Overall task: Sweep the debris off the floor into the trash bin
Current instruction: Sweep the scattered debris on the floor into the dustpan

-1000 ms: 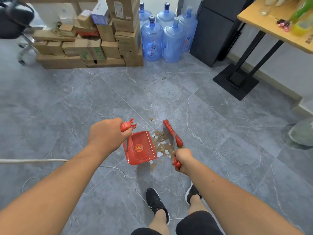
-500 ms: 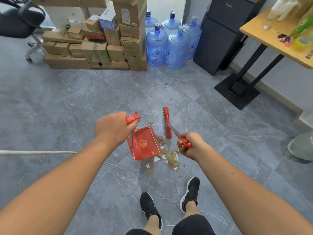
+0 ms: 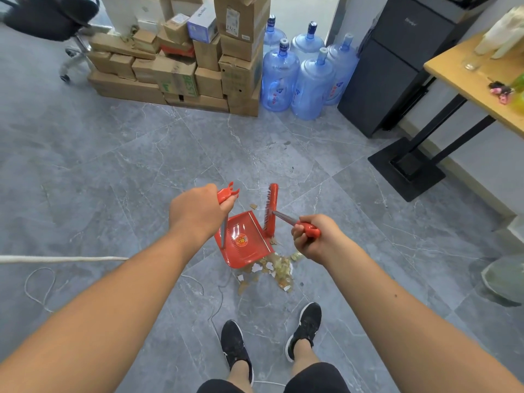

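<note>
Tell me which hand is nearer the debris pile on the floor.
The right hand, gripping the brush handle, sits just above and right of the debris pile. The left hand, holding the dustpan handle, is farther off, up and to the left.

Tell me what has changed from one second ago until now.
The brush swung away from the debris to the far side of the dustpan, which shifted over the pile's far edge. Both hands, left and right, kept their grips. The debris stayed on the floor.
</note>
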Available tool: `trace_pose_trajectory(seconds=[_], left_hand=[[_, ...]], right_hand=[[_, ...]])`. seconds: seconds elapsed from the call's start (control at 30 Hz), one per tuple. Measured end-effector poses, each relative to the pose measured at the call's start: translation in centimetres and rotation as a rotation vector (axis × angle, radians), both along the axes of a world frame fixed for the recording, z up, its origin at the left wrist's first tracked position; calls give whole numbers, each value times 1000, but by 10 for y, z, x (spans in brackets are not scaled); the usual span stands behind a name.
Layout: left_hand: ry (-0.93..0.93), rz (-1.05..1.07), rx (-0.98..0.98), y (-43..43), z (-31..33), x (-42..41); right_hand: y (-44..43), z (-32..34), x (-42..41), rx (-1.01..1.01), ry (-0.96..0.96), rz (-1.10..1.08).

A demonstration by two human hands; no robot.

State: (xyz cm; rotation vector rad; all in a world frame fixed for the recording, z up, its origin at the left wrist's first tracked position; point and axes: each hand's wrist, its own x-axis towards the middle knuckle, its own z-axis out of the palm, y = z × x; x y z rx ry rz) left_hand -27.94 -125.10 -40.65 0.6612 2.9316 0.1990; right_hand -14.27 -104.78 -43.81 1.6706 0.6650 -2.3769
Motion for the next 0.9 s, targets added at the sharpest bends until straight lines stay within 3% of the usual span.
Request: trace_pose_trajectory(seconds=[0.6,0.9], left_hand=[[-55,148,-36,-49,-21,-5],[-65,230,-45,-51,-40,-6]], right_hand=[[-1,-46,-68,361,-116,540],[13,-88,-100,566,-190,913]])
